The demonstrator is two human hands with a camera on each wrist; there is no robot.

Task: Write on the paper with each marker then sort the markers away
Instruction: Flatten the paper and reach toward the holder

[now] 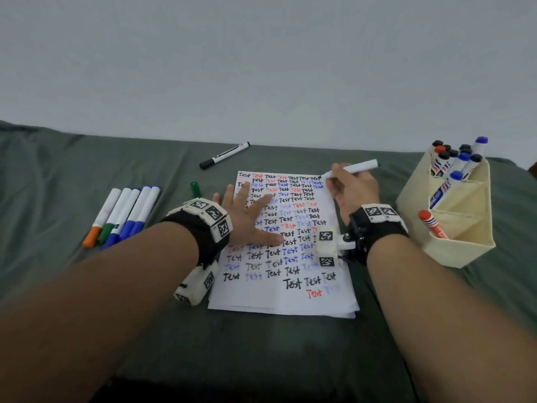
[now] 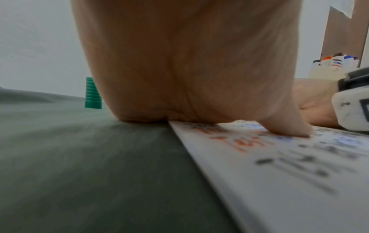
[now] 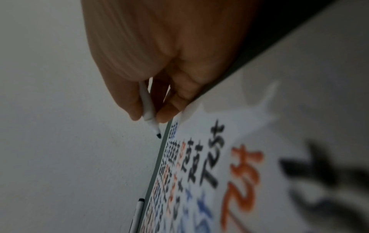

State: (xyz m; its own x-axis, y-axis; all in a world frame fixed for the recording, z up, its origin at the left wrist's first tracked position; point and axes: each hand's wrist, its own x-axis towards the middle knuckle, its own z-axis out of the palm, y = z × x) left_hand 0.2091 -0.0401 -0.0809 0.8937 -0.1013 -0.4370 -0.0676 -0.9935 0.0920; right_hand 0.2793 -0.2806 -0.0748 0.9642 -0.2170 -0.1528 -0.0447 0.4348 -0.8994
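A white paper (image 1: 270, 295) covered with "Test" in black, red and blue lies on the green cloth. My left hand (image 1: 250, 216) lies flat on its left half, fingers spread, thumb pressing the sheet (image 2: 287, 130). My right hand (image 1: 353, 190) grips an uncapped white marker (image 1: 357, 167) with a green end, its tip (image 3: 158, 135) at the paper's (image 3: 249, 141) top right corner. Its green cap (image 1: 195, 189) stands on the cloth left of the paper, and shows as a ribbed cap (image 2: 92, 94) in the left wrist view.
Several capped markers (image 1: 125, 213), orange, green and blue, lie in a row at the left. A black marker (image 1: 225, 155) lies beyond the paper. A cream tiered holder (image 1: 462, 228) at the right holds several markers, with a red one (image 1: 433, 225) in its front tier.
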